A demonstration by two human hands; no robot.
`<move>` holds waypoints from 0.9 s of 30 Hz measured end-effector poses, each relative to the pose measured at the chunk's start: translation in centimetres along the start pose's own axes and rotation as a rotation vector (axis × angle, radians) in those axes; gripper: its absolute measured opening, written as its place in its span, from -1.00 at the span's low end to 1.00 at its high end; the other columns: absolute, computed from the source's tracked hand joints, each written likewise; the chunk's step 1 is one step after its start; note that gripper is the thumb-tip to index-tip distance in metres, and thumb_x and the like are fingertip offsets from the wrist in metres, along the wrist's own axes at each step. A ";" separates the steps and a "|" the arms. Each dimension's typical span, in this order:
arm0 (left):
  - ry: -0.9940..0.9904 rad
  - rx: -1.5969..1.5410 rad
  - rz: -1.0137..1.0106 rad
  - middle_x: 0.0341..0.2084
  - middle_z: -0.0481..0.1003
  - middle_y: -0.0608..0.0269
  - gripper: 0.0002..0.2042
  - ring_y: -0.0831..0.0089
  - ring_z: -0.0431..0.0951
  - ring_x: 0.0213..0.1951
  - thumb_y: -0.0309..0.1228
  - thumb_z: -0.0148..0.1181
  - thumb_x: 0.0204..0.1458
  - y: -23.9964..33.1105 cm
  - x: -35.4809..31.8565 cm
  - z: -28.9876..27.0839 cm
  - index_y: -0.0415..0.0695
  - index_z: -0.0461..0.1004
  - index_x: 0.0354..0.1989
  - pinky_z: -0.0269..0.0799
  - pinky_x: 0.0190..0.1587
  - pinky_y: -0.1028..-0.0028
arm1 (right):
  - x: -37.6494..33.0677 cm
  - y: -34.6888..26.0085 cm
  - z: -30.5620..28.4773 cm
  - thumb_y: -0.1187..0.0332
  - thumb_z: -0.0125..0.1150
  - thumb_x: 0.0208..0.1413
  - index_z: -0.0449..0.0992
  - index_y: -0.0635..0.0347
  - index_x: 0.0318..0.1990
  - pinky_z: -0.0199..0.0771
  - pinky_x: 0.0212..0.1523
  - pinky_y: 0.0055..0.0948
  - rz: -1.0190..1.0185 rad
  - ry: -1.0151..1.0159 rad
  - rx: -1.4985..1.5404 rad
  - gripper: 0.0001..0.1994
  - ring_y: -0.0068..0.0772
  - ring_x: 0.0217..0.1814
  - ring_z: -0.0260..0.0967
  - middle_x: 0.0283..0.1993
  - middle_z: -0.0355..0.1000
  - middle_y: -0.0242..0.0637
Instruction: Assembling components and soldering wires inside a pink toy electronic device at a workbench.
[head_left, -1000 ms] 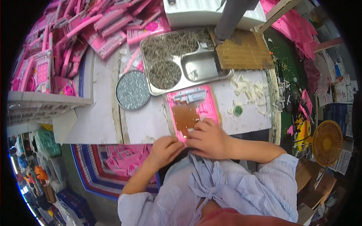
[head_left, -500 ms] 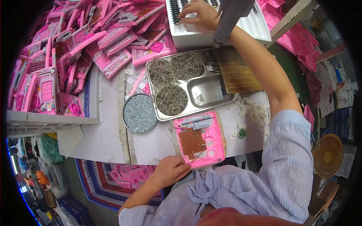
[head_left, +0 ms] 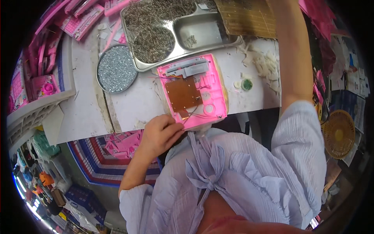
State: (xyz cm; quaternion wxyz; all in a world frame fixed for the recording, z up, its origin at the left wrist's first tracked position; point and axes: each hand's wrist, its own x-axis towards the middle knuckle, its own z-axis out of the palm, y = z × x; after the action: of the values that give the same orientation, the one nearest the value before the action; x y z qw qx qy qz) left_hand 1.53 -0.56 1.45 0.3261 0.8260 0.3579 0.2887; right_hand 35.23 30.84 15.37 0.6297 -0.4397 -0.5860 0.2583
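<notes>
A pink plastic casing (head_left: 216, 84) lies on the table's near edge, its inner side up. Fixed in it are a brown circuit board (head_left: 183, 93), a grey plastic part (head_left: 194, 69) and some thin wires. My left hand (head_left: 159, 134) has its fingers closed on the casing's near left corner, the thumb and fingertips at the rim. My right forearm (head_left: 294, 58) stretches away past the table's right side; the hand itself is beyond the top of the picture.
Behind the casing stands a steel compartment tray (head_left: 179, 55) with heaps of small springs; left of it is a round dish (head_left: 117, 69) of small metal pieces. A brown board (head_left: 249, 19) lies at the tray's right. Pink parts fill a striped basket (head_left: 89, 160) below the table.
The view has tipped toward me, so the table appears higher. The white foam tray and my right hand, which was over it, have left the picture. My left hand remains at the casing's corner.
</notes>
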 end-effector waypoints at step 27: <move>-0.074 0.041 -0.092 -0.39 0.46 0.20 -0.76 0.20 0.54 -0.38 -0.47 0.48 -0.09 1.2 0.3 -0.4 -0.11 0.60 -0.23 0.44 -0.36 0.27 | -26.9 -3.8 -4.0 0.31 0.51 -0.06 0.65 0.07 -0.21 0.45 0.00 -0.18 -0.313 -0.917 -0.304 -0.76 -0.09 -0.02 0.38 -0.07 0.52 -0.35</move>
State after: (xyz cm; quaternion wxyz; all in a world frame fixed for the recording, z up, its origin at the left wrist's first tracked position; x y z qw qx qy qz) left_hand 1.90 -0.87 2.68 0.3352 0.8251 0.3890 0.2356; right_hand 33.55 5.39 5.20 0.2677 -0.2750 -0.8920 0.2390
